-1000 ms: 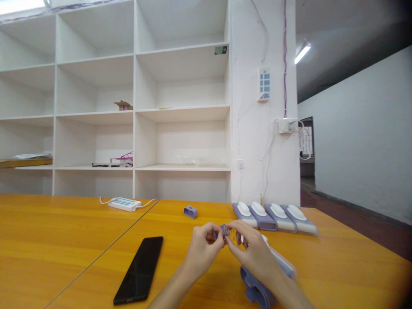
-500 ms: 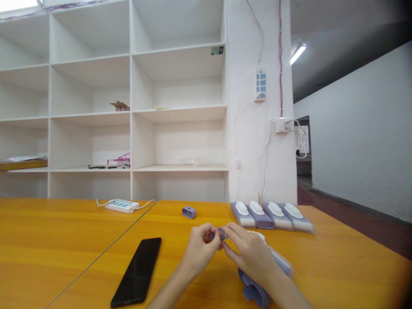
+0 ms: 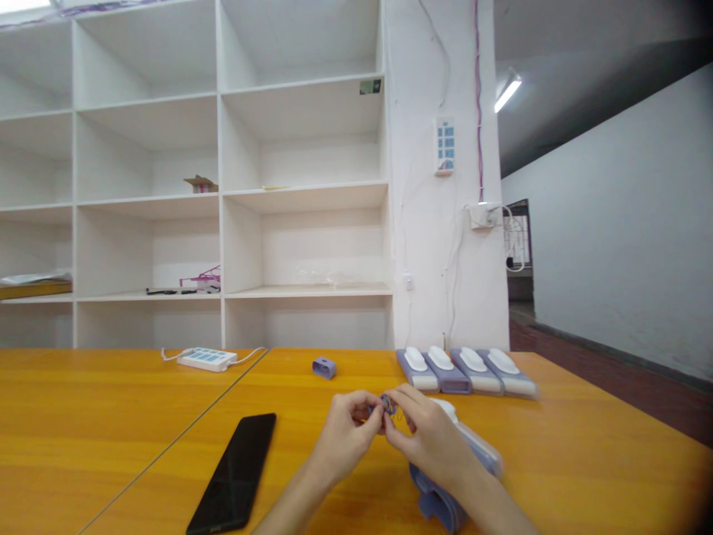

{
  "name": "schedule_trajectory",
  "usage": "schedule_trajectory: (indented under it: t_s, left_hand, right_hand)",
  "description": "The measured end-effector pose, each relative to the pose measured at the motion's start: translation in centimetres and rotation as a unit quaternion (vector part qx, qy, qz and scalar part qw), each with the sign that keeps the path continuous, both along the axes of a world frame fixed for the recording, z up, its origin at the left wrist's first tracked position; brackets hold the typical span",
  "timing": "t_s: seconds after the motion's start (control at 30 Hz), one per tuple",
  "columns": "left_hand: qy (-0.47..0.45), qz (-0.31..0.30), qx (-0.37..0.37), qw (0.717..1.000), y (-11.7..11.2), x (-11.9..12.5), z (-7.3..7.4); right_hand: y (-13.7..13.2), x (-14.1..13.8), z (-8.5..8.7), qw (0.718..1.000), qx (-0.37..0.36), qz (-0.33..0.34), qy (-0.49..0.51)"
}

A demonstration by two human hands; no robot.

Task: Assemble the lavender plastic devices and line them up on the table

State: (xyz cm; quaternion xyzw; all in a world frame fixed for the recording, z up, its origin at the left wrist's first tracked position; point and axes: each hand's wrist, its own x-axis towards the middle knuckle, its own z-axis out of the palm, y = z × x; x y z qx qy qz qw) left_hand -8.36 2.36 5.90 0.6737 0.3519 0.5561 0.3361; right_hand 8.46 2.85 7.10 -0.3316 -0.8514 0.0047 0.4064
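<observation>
I have both hands over the near middle of the tabletop (image 3: pixel 301 401), meeting at a small purplish part (image 3: pixel 388 403) with fine wires. The part is up between the fingertips, clear of the wood. My left hand (image 3: pixel 346 427) has its grip clamped on it, thumb against forefinger. My right hand (image 3: pixel 428 431) meets it from the other side, finger above and thumb below; I cannot tell whether that grip is squeezing or only resting against it. The part's finer detail is too small for me to read.

Under my right hand and wrist lies a purple-and-white case (image 3: pixel 484 449), partly hidden, its open purple end toward me. Beyond the hands sits a purple sleeve (image 3: pixel 324 368), alone. Four units (image 3: pixel 473 360) lie side by side at the back right, each with a white piece on top. I see a black phone (image 3: pixel 234 475) left of my left forearm, and a power strip (image 3: pixel 206 359) near the back edge.
</observation>
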Motion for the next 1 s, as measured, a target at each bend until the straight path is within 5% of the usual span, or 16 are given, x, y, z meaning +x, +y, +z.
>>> schedule_trajectory:
  t_s: [0.23, 0.57, 0.8, 1.0]
  left_hand:
    - [-0.039, -0.003, -0.032, 0.999, 0.0, -0.3, 0.2]
    - [-0.083, -0.02, -0.103, 0.991, 0.5, -0.6, 0.3]
    - [-0.038, -0.051, 0.024, 0.998, 0.0, -0.7, -0.3]
    - [0.022, 0.048, 0.089, 0.995, 0.4, -0.6, -1.7]
  right_hand:
    - [-0.3, -0.4, 0.4, 0.999, -0.043, 0.014, 0.024]
    - [0.1, 0.1, 0.0, 0.998, 0.004, 0.019, -0.057]
    - [-0.1, -0.1, 0.4, 1.0, -0.014, -0.022, 0.002]
    - [-0.3, -1.2, 0.2, 0.999, -0.026, -0.039, 0.022]
